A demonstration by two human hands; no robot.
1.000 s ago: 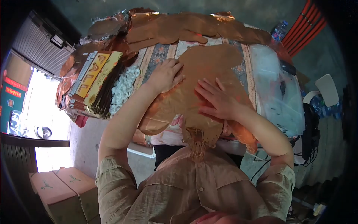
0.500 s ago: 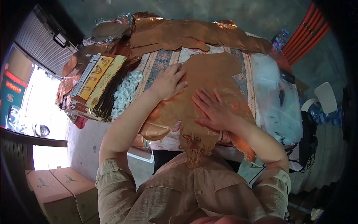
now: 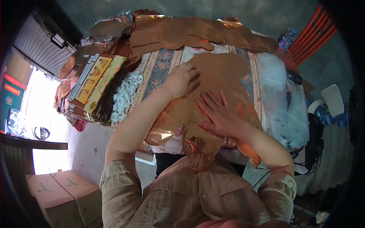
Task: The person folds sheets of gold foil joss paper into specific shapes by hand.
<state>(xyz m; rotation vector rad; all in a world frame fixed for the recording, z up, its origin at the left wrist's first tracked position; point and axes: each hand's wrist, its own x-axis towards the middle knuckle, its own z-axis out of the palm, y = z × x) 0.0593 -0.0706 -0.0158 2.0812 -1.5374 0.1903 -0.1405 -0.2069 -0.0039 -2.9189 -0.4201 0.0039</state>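
A flat, copper-brown foil piece that looks like an uninflated foil balloon [image 3: 224, 68] lies across the table in front of me. Its narrow, ragged lower end hangs over the near edge against my shirt. My left hand [image 3: 183, 79] rests at its upper left edge, fingers bent and slightly apart, with nothing visible in them. Flat on the middle of the foil lies my right hand [image 3: 219, 114], its fingers stretched out and the thumb apart.
More brown foil pieces [image 3: 167, 33] lie along the far edge. At left are a stack of FALL packets [image 3: 97, 81] and white curled ribbons [image 3: 127, 95]. Clear plastic bags [image 3: 279, 98] cover the right side. Cardboard boxes [image 3: 62, 190] stand on the floor.
My left hand has shifted slightly right over the foil, and its fingers are more bent. My right hand stays nearly in place, flat on the foil.
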